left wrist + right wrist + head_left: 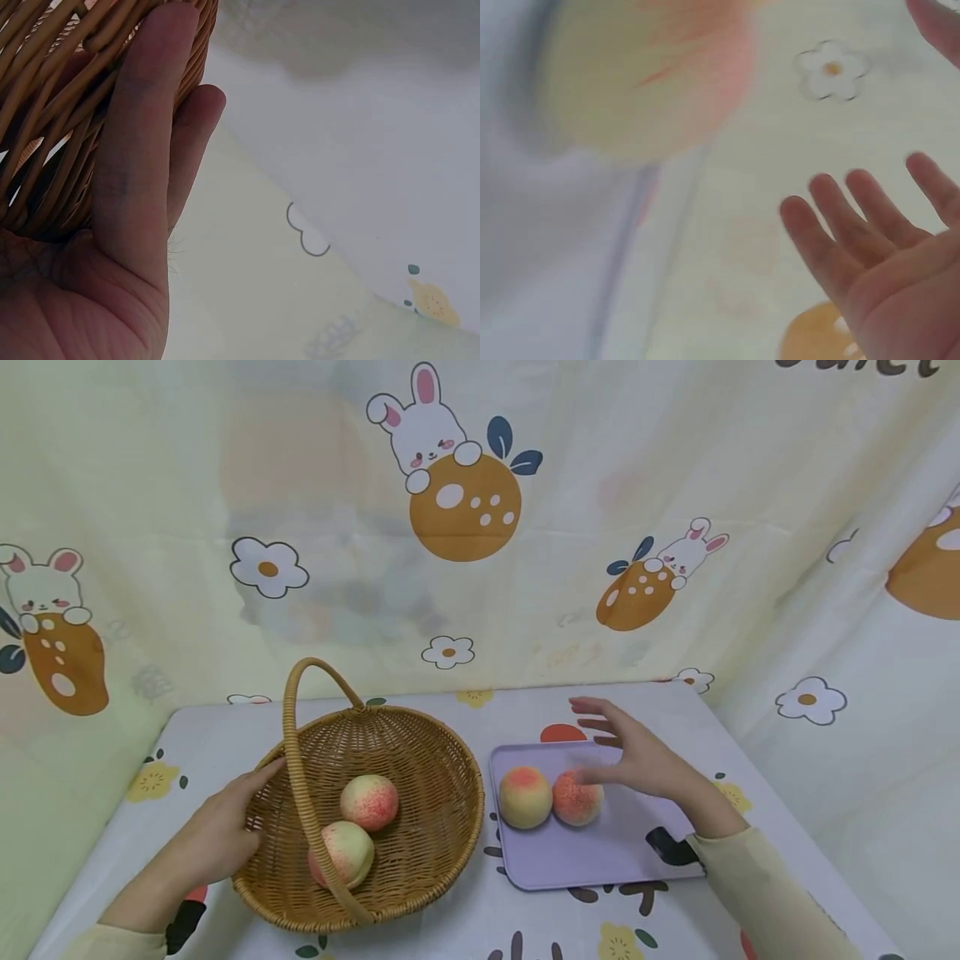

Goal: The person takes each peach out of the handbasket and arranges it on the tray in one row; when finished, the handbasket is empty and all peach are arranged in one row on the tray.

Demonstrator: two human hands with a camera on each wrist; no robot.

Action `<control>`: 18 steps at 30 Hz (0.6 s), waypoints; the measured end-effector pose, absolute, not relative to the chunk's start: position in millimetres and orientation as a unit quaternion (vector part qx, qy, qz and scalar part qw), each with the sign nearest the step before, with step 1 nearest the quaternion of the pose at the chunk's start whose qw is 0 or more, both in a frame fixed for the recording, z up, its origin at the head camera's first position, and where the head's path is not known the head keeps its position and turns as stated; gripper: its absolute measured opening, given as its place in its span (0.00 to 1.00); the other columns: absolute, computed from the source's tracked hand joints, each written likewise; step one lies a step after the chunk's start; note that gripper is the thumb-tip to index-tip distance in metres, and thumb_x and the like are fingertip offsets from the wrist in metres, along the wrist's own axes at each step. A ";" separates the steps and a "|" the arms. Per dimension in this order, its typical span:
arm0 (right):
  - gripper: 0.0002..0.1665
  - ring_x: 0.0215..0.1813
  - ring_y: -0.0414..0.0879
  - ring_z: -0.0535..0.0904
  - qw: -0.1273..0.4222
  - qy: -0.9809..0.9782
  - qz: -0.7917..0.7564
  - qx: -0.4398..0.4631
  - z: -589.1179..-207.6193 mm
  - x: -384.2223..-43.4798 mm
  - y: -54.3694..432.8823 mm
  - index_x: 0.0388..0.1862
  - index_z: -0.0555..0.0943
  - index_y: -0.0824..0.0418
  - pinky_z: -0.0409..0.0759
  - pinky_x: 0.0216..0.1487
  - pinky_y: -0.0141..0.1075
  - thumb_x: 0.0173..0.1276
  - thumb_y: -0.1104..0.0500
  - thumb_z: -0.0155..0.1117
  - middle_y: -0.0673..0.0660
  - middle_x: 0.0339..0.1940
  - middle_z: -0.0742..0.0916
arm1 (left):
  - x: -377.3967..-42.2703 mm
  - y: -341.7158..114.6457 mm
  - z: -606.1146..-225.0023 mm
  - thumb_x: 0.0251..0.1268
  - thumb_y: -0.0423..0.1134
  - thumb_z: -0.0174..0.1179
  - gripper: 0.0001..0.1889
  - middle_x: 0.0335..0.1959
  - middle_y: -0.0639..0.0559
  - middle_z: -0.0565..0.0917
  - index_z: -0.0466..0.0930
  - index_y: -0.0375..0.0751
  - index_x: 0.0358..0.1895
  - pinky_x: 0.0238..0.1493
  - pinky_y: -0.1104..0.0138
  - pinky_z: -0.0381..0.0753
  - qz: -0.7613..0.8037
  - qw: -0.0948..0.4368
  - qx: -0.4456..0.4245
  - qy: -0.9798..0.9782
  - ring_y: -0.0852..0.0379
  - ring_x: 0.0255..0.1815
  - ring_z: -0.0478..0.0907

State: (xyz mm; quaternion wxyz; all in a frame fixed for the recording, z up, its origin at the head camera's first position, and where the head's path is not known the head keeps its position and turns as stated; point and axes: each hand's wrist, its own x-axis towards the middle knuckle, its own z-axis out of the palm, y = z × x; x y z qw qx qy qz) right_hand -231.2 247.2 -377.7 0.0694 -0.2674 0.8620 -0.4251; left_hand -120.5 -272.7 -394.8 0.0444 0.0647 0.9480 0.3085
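Observation:
A brown wicker basket (pixel 435 827) with a tall arched handle holds two pale peaches with red blush, a rear peach (pixel 369 802) and a front peach (pixel 358 850) partly behind the handle. Against the basket's left side rests my left hand (pixel 213 835); the left wrist view shows its fingers (pixel 139 142) lying straight along the weave. Over the lilac tray (pixel 637 852) hovers my right hand (pixel 641 760), fingers spread and holding nothing. On that tray sit a yellowish peach (pixel 525 797) and a redder peach (pixel 576 803), the latter partly overlapped by the right thumb.
A white patterned cloth (pixel 517 927) covers the table. Behind it hangs a cream curtain (pixel 337 635) printed with rabbits and flowers, and it continues along both sides. The basket's handle rises above its rim near my left hand.

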 end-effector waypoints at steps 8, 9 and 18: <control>0.56 0.74 0.51 0.67 0.053 0.805 -0.491 -0.328 -348.2 -231.0 177.7 0.79 0.60 0.45 0.69 0.70 0.52 0.57 0.61 0.80 0.49 0.76 0.69 | -120.7 -272.9 -392.5 0.47 0.17 0.57 0.47 0.70 0.20 0.63 0.56 0.30 0.78 0.52 0.33 0.75 0.305 0.044 0.062 0.949 0.20 0.65 0.66; 0.56 0.75 0.50 0.67 0.059 0.800 -0.494 -0.336 -347.4 -230.7 167.7 0.79 0.60 0.43 0.69 0.70 0.51 0.57 0.61 0.80 0.48 0.76 0.68 | -120.5 -272.9 -392.4 0.47 0.17 0.57 0.47 0.70 0.21 0.63 0.56 0.30 0.78 0.52 0.33 0.75 0.306 0.043 0.062 0.949 0.20 0.65 0.66; 0.56 0.76 0.52 0.65 0.102 0.782 -0.473 -0.394 -356.2 -221.1 91.0 0.80 0.60 0.47 0.68 0.70 0.49 0.57 0.57 0.81 0.44 0.77 0.67 | -120.6 -273.5 -393.0 0.46 0.16 0.56 0.47 0.70 0.20 0.62 0.55 0.30 0.78 0.54 0.33 0.73 0.305 0.047 0.069 0.949 0.20 0.66 0.64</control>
